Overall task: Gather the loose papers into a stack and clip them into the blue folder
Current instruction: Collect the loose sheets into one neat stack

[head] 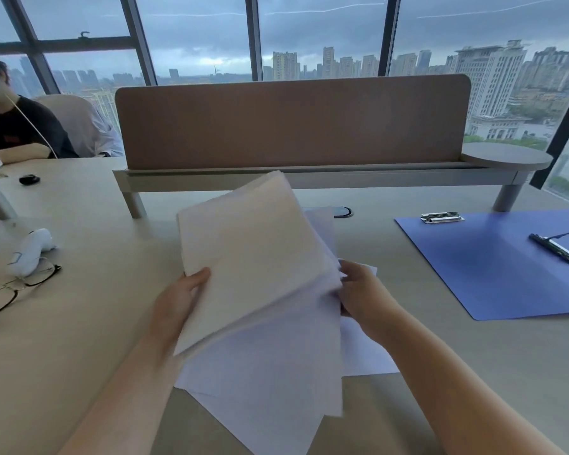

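A bundle of white papers (250, 257) is lifted off the desk in front of me, tilted up toward the divider. My left hand (178, 303) grips its lower left edge, thumb on top. On the right edge, my right hand (365, 297) pinches the sheets. More loose white sheets (270, 382) lie fanned out on the desk beneath, partly hidden by the raised bundle. The blue folder (493, 267) lies open and flat at the right, with a metal clip (442, 217) at its top edge and a second clip (556, 247) near its middle.
A brown divider panel (289, 123) on a raised shelf runs across the back of the desk. Black-framed glasses (14, 290) and a white device (30, 251) lie at the left. A person sits at the far left behind the desk. A cable port (342, 211) sits behind the papers.
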A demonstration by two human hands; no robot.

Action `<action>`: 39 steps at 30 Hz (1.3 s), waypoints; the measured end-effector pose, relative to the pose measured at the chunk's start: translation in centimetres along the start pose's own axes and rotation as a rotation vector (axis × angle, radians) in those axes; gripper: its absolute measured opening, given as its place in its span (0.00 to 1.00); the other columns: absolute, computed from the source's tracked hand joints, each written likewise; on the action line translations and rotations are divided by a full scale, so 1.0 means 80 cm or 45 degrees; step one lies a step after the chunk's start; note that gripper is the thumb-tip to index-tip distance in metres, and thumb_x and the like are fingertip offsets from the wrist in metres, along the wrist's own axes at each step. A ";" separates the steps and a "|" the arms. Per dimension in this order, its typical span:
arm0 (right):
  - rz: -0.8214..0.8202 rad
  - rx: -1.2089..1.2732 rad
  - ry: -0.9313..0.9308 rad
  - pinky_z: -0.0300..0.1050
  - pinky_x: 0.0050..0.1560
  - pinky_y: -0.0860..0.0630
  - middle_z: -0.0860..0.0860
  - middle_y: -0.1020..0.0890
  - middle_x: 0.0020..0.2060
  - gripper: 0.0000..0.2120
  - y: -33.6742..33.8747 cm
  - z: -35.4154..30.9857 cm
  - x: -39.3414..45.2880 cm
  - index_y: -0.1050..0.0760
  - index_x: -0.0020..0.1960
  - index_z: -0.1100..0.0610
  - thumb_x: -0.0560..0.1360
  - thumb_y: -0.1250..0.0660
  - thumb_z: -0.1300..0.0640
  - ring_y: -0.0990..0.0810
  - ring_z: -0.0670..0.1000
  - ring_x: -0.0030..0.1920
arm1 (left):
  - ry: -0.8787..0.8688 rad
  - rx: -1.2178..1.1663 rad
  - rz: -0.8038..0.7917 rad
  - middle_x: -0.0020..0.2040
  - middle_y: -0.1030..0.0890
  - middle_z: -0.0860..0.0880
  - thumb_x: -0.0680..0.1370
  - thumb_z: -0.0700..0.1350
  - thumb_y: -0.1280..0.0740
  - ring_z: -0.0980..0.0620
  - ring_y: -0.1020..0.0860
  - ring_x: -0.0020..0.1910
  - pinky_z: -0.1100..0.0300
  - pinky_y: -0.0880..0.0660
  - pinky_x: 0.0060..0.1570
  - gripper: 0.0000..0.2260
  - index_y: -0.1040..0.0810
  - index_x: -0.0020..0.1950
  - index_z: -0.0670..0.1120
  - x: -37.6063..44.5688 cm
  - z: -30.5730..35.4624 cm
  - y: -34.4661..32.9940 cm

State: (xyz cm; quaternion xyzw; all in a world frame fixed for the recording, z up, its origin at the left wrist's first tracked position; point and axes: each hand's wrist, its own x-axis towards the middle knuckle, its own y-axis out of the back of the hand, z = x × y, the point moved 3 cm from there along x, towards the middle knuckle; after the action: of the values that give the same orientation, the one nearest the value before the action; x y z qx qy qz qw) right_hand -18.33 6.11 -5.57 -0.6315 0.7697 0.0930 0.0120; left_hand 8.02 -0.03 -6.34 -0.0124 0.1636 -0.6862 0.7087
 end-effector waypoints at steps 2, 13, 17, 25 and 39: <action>-0.012 0.219 -0.028 0.58 0.51 0.17 0.59 0.13 0.49 0.14 0.009 0.001 0.006 0.17 0.56 0.57 0.77 0.37 0.68 0.15 0.65 0.49 | -0.012 0.021 -0.027 0.42 0.15 0.46 0.79 0.41 0.36 0.50 0.17 0.36 0.61 0.21 0.39 0.09 0.20 0.56 0.39 0.001 0.001 -0.001; -0.173 0.578 -0.150 0.46 0.41 0.18 0.58 0.14 0.47 0.18 0.015 0.005 0.005 0.16 0.55 0.59 0.80 0.44 0.69 0.17 0.56 0.40 | -0.240 0.278 -0.114 0.44 0.13 0.49 0.77 0.38 0.33 0.49 0.17 0.45 0.55 0.23 0.53 0.07 0.15 0.49 0.45 0.000 -0.004 -0.016; -0.180 0.602 -0.170 0.47 0.43 0.21 0.59 0.17 0.48 0.18 0.014 0.003 0.003 0.14 0.52 0.59 0.80 0.43 0.67 0.21 0.57 0.45 | -0.277 0.339 -0.150 0.46 0.13 0.50 0.75 0.41 0.29 0.46 0.17 0.49 0.52 0.24 0.56 0.05 0.15 0.49 0.47 -0.003 -0.005 -0.018; -0.195 0.704 -0.168 0.46 0.38 0.18 0.57 0.15 0.45 0.13 0.013 -0.005 -0.002 0.17 0.56 0.62 0.81 0.38 0.58 0.16 0.55 0.38 | -0.111 0.077 -0.294 0.59 0.18 0.42 0.78 0.35 0.34 0.49 0.15 0.47 0.59 0.19 0.45 0.16 0.25 0.64 0.46 -0.002 -0.003 -0.020; 0.170 -0.398 0.083 0.39 0.48 0.27 0.48 0.21 0.62 0.27 0.019 0.006 0.015 0.25 0.68 0.51 0.72 0.26 0.44 0.22 0.49 0.61 | 0.148 -0.946 -0.239 0.33 0.16 0.46 0.43 0.35 0.18 0.52 0.17 0.30 0.67 0.23 0.27 0.23 0.17 0.35 0.37 0.009 -0.020 0.005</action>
State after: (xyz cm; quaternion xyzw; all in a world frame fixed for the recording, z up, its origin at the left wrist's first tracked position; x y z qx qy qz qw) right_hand -20.14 5.33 -6.04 -0.5758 0.7861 0.1915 -0.1173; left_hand 7.99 -0.39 -8.14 -0.2442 0.4389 -0.6416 0.5797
